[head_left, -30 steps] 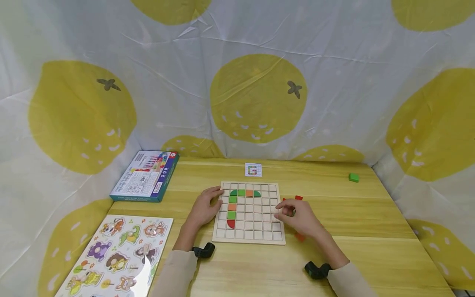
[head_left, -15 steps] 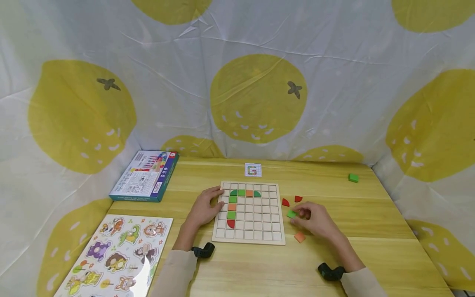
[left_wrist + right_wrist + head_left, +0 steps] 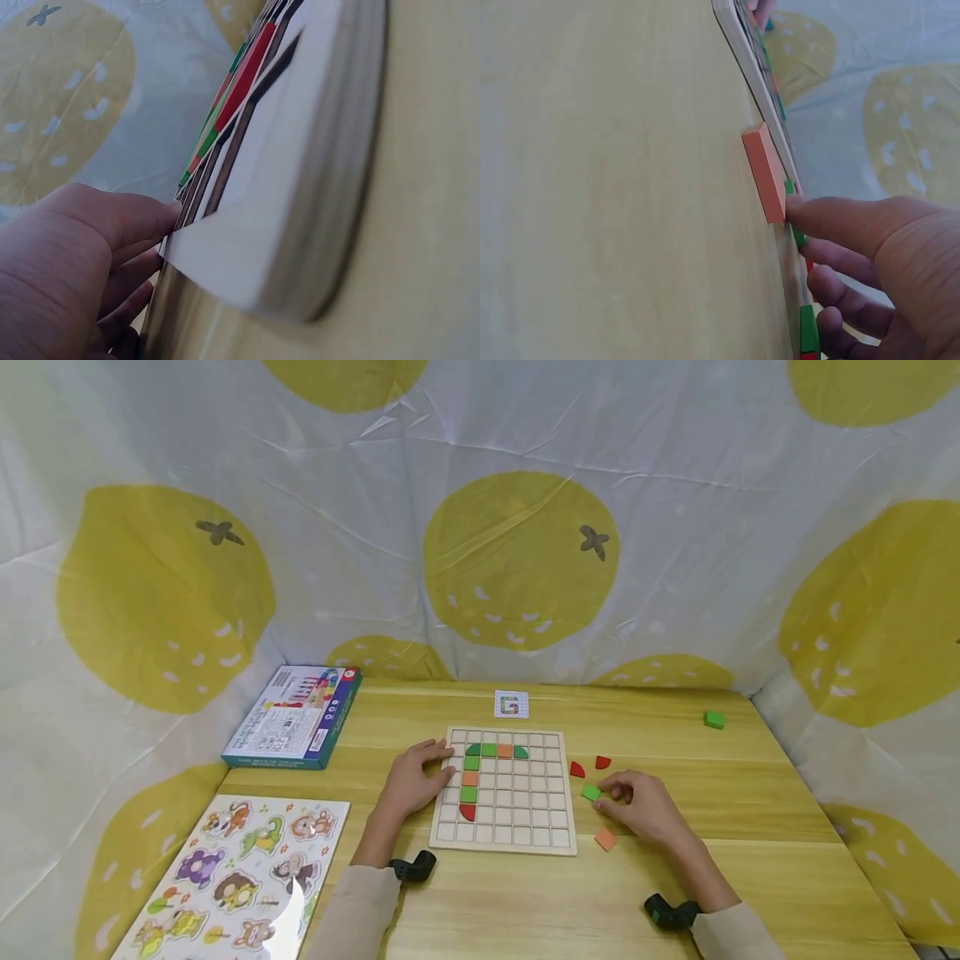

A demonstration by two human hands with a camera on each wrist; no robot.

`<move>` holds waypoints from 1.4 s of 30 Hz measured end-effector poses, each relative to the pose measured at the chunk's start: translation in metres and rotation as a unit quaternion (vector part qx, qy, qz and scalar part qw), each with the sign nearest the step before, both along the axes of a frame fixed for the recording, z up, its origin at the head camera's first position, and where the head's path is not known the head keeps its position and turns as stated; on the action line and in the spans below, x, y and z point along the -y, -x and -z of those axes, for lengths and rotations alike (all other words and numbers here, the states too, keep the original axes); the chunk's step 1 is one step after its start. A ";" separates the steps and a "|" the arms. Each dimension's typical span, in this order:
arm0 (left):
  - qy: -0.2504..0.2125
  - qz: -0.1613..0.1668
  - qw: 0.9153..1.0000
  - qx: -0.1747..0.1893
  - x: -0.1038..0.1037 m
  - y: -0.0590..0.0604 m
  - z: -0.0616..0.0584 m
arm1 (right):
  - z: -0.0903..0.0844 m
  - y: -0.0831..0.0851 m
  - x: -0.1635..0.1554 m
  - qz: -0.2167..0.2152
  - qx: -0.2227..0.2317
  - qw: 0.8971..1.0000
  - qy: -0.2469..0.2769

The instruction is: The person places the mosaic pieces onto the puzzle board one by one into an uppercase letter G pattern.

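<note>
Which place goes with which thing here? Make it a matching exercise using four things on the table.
Things:
1. green tile
2. orange tile
3. far green tile
4. pattern card

Places:
A. alone near the table's far right corner
B. at the right hand's fingertips
C. just beyond the board's far edge
D. by the board's near right corner

Pairs: 1-B, 2-D, 3-A, 4-C

Small green square wooden tile (image 3: 590,792) beside the pale wooden grid board (image 3: 504,839)

The tile lies flat on the table, just right of the board's right edge, touched by fingertips; the board carries green, orange and red tiles.
</note>
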State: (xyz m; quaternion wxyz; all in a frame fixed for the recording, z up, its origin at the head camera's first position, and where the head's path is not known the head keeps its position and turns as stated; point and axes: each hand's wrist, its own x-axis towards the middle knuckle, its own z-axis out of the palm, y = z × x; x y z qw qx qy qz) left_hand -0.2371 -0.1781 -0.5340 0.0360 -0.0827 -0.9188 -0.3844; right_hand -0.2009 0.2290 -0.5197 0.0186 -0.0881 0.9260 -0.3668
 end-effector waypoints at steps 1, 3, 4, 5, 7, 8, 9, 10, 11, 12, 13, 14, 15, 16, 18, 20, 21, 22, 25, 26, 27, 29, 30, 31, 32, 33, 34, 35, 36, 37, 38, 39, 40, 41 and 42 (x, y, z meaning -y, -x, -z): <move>-0.001 -0.003 1.000 -0.003 0.000 0.000 0.000 | 0.000 0.000 0.000 0.002 -0.001 1.000 0.000; -0.002 -0.008 1.000 -0.008 -0.001 0.001 0.000 | 0.000 0.001 0.001 0.003 -0.003 1.000 -0.002; -0.003 -0.011 1.000 -0.011 -0.001 0.001 0.000 | 0.000 0.001 0.001 0.005 -0.003 1.000 -0.003; -0.004 -0.015 1.000 -0.010 -0.001 0.001 0.000 | 0.000 0.001 0.002 0.008 -0.003 1.000 -0.003; -0.007 -0.015 1.000 -0.009 -0.001 0.001 0.000 | -0.001 0.002 0.002 0.012 0.000 1.000 0.000; -0.008 -0.014 1.000 -0.008 -0.002 0.001 0.001 | -0.001 0.002 0.002 0.014 0.001 1.000 0.001; -0.009 -0.012 1.000 -0.010 -0.002 0.001 0.001 | -0.001 0.002 0.002 0.017 0.003 1.000 0.002; -0.010 -0.011 1.000 -0.009 -0.002 0.001 0.001 | -0.001 0.001 0.002 0.020 0.004 1.000 0.004; -0.010 -0.010 1.000 -0.008 -0.003 0.002 0.001 | -0.002 0.001 0.002 0.022 0.004 1.000 0.007; -0.010 -0.009 1.000 -0.007 -0.003 0.002 0.002 | -0.002 0.001 0.002 0.023 0.004 1.000 0.007; -0.010 -0.010 1.000 -0.007 -0.003 0.003 0.002 | -0.002 0.001 0.002 0.023 0.004 1.000 0.008; -0.011 -0.010 1.000 -0.007 -0.003 0.003 0.002 | -0.002 0.001 0.002 0.023 0.003 1.000 0.007; -0.011 -0.011 1.000 -0.008 -0.004 0.003 0.002 | -0.002 0.001 0.002 0.023 0.002 1.000 0.008; -0.010 -0.010 1.000 -0.009 -0.004 0.004 0.002 | -0.002 0.001 0.002 0.022 0.000 1.000 0.010; -0.009 -0.006 1.000 -0.014 -0.004 0.004 0.002 | -0.002 0.001 0.003 0.020 -0.004 1.000 0.010; -0.007 -0.001 1.000 -0.017 -0.005 0.004 0.002 | -0.002 0.002 0.004 0.017 -0.007 1.000 0.012; -0.006 0.001 1.000 -0.018 -0.005 0.004 0.002 | -0.002 0.002 0.005 0.017 -0.008 1.000 0.013; -0.007 0.004 1.000 -0.019 -0.005 0.004 0.002 | -0.002 0.003 0.006 0.015 -0.010 1.000 0.013; -0.005 0.004 1.000 -0.019 -0.005 0.005 0.002 | -0.004 0.004 0.010 0.008 -0.007 1.000 0.020; -0.005 0.004 1.000 -0.019 -0.005 0.005 0.003 | -0.005 0.005 0.012 0.006 -0.005 1.000 0.024; -0.003 0.003 1.000 -0.021 -0.005 0.006 0.003 | -0.005 0.005 0.013 0.003 -0.003 1.000 0.028; -0.001 0.000 1.000 -0.025 -0.005 0.007 0.003 | -0.007 0.006 0.017 -0.004 0.000 0.999 0.038; 0.002 -0.001 1.000 -0.027 -0.006 0.008 0.003 | -0.008 0.006 0.019 -0.006 0.002 0.999 0.041; 0.002 -0.002 1.000 -0.027 -0.006 0.008 0.003 | -0.008 0.007 0.021 -0.006 0.002 0.999 0.044; 0.003 -0.004 1.000 -0.025 -0.006 0.009 0.003 | -0.008 0.007 0.023 -0.008 0.001 0.999 0.046; 0.005 -0.005 1.000 -0.025 -0.007 0.009 0.003 | -0.008 0.007 0.025 -0.011 0.002 0.999 0.048; 0.006 -0.007 1.000 -0.024 -0.007 0.009 0.002 | -0.009 0.007 0.027 -0.015 0.001 0.999 0.050; 0.008 -0.009 1.000 -0.020 -0.007 0.010 0.002 | -0.009 0.008 0.029 -0.018 0.000 0.998 0.052; 0.009 -0.011 1.000 -0.020 -0.008 0.010 0.002 | -0.009 0.008 0.032 -0.022 -0.001 0.998 0.052; 0.010 -0.014 1.000 -0.020 -0.008 0.011 0.002 | -0.009 0.008 0.035 -0.028 -0.005 0.998 0.053; 0.012 -0.017 1.000 -0.022 -0.009 0.011 0.002 | -0.009 0.009 0.039 -0.035 -0.006 0.998 0.055; 0.013 -0.020 0.999 -0.025 -0.010 0.012 0.002 | -0.009 0.009 0.043 -0.040 -0.009 0.997 0.058; 0.015 -0.023 0.999 -0.027 -0.010 0.012 0.003 | -0.010 0.010 0.047 -0.047 -0.013 0.997 0.060; 0.016 -0.025 0.999 -0.030 -0.011 0.012 0.003 | -0.011 0.010 0.052 -0.054 -0.016 0.997 0.062; 0.017 -0.027 0.999 -0.033 -0.012 0.013 0.003 | -0.012 0.010 0.056 -0.059 -0.017 0.996 0.066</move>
